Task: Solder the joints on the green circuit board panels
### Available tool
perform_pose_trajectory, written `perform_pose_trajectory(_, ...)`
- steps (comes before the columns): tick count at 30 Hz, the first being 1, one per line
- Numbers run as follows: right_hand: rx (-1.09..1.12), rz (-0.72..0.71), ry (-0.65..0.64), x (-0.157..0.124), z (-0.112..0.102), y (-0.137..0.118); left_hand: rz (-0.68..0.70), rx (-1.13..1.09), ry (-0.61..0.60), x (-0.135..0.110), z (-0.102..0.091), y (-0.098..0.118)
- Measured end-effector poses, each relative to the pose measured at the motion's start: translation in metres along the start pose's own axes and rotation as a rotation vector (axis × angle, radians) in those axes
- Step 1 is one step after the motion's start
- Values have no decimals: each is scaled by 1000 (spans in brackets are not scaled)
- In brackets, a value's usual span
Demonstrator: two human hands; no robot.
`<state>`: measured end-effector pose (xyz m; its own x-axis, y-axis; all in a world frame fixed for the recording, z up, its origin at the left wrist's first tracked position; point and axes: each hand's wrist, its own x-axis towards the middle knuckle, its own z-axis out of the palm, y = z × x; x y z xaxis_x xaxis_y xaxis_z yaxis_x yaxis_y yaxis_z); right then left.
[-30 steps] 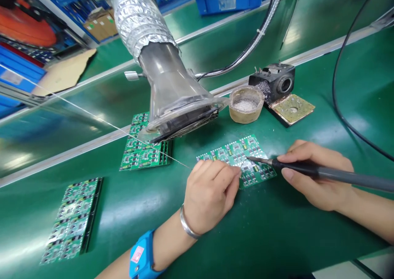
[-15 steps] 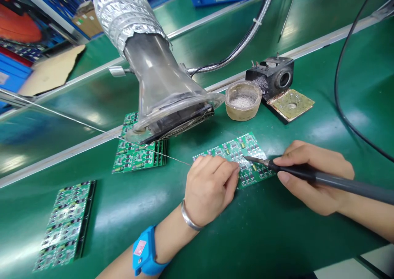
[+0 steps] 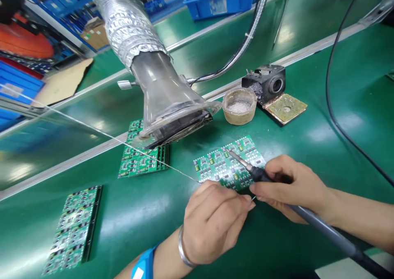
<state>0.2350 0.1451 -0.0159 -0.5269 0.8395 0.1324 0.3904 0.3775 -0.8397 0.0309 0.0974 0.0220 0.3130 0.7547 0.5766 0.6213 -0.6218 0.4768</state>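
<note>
1. Both hands have shifted since the earlier frame: on my feed the left hand [image 3: 215, 223] sits a little lower, and the right hand [image 3: 292, 186] has turned the soldering iron [image 3: 323, 230] so its tip lies further left.
2. Far left, I log a pile of boards [image 3: 70, 229] lying apart on the green bench [image 3: 132, 221].
3. Next, a second stack [image 3: 140, 164] stands partly hidden under the clear fume hood [image 3: 164, 90].
4. Thin wire [image 3: 181, 174] slants across that stack to the left hand, which pinches it; a short end pokes past the fingertips, just beside the right hand.
5. Single circuit board [image 3: 221, 171] lies flat beyond the left hand, its near edge partly covered. Iron tip is over its upper middle; contact I cannot tell.
6. Behind the board: round bowl [image 3: 239, 117], then the black iron stand [image 3: 267, 82].
7. Right hand is wrapped around the iron's dark grip, handle sloping down to the right.
</note>
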Motion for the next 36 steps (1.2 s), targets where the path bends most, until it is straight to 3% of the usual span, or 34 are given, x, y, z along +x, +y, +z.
perform_pose_trajectory(2,81,128,-42,-1,1,-2,12,22,-1,1,-1,1)
perform_pose_trajectory(4,86,164,-19,1,0,-3,-1,67,0,2,-3,-1)
perform_pose_trajectory(6,18,90,63,3,-4,-3,-18,145,-24,4,-7,-6)
perform_pose_trajectory(11,-283,-306,151,11,-14,4,42,321,-210,8,-25,-20)
perform_pose_trajectory(15,-379,-340,261,15,-22,7,116,393,-258,2,-38,-19)
perform_pose_trajectory(18,-272,-348,251,19,-29,6,-95,186,-201,-14,-36,-4)
perform_pose_trajectory(20,-177,-367,234,23,-34,4,-226,10,-277,-24,-29,7)
perform_pose_trajectory(22,-118,-343,248,24,-40,5,-265,-68,-339,-29,-21,14)
perform_pose_trajectory(28,-15,-186,373,13,-42,18,-89,230,-68,-15,-17,2)
perform_pose_trajectory(36,10,-239,291,12,-37,13,-8,275,-37,-17,-13,-14)
